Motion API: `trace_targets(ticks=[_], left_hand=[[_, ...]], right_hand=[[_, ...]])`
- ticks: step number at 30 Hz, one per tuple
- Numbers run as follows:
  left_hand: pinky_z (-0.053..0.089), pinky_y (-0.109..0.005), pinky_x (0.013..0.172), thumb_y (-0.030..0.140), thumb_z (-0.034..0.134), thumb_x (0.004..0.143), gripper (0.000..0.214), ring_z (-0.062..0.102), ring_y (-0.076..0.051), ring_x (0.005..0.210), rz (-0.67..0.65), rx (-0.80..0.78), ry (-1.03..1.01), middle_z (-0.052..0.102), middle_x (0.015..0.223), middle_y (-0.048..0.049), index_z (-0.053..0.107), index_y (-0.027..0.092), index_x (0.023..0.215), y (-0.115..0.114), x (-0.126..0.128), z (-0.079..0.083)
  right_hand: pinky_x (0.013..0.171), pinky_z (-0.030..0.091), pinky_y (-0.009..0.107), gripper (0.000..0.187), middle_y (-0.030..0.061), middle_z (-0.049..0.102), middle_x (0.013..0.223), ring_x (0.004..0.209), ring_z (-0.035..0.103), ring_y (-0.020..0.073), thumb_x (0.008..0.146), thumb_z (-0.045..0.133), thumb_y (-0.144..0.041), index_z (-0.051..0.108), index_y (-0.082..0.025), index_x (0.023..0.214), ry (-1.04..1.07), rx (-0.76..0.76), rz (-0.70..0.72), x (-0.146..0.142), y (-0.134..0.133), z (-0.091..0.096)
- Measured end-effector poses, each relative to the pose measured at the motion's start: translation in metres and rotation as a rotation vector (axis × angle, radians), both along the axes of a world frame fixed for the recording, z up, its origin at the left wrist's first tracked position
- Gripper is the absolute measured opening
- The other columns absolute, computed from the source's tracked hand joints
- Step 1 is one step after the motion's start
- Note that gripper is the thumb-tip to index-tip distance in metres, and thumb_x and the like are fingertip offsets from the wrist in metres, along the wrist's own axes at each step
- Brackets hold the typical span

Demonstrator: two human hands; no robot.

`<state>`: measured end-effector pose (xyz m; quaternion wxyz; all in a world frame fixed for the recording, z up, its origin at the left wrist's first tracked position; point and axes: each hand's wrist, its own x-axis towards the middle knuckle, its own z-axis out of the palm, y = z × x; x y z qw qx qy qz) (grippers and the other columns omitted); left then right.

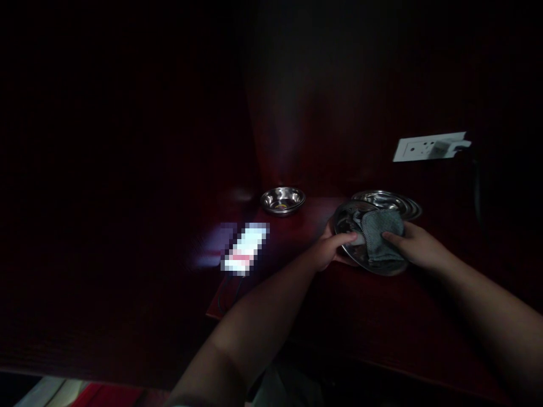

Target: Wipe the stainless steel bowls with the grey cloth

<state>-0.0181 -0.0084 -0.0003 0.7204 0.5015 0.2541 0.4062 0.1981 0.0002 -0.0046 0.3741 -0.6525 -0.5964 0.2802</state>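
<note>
A shiny metal plate point(384, 269) is held tilted above the dark red table. My left hand point(328, 249) grips its left rim, thumb on the inner face and fingers behind. Over the right part of the plate lies a grey-green cloth point(382, 234), pinched by my right hand point(413, 243) with the thumb on top and the other fingers hidden. Just behind, a stack of metal plates point(394, 200) rests on the table, partly covered by the held plate.
Small metal bowls point(283, 199), apparently nested, stand left of the plates. A lit phone point(245, 249), its screen pixelated, lies nearer me with a cable below it. A white wall socket point(430, 147) with a plug and hanging cord is at the right. The room is very dark.
</note>
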Motion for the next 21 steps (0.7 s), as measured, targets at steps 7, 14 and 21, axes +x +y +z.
trace_targets(ticks=[7, 14, 21], left_hand=[[0.054, -0.046, 0.058, 0.040, 0.064, 0.064, 0.063, 0.062, -0.024, 0.078, -0.054, -0.084, 0.064, 0.059, 0.108, -0.0128, 0.044, 0.023, 0.121, 0.004, -0.004, -0.003], [0.053, -0.042, 0.056, 0.044, 0.063, 0.065, 0.058, 0.063, -0.025, 0.076, -0.128, -0.106, 0.105, 0.063, 0.102, -0.0142, 0.051, 0.019, 0.116, 0.004, -0.006, -0.004], [0.054, -0.048, 0.069, 0.051, 0.063, 0.069, 0.071, 0.060, -0.029, 0.097, -0.018, -0.053, 0.013, 0.051, 0.128, -0.0112, 0.035, 0.032, 0.132, -0.004, 0.003, 0.000]], right_hand=[[0.075, 0.053, 0.033, 0.029, 0.0121, 0.067, 0.101, 0.085, 0.066, 0.0238, 0.078, 0.057, -0.029, 0.054, -0.018, 0.105, 0.047, -0.092, 0.069, 0.002, -0.004, 0.005], [0.072, 0.052, 0.031, 0.029, 0.0120, 0.068, 0.098, 0.082, 0.066, 0.0228, 0.079, 0.056, -0.028, 0.054, -0.016, 0.106, 0.032, -0.095, 0.080, -0.003, -0.012, 0.017], [0.072, 0.054, 0.035, 0.029, 0.0111, 0.069, 0.096, 0.080, 0.067, 0.0233, 0.078, 0.057, -0.030, 0.056, -0.017, 0.104, 0.086, -0.040, -0.028, -0.001, -0.005, 0.010]])
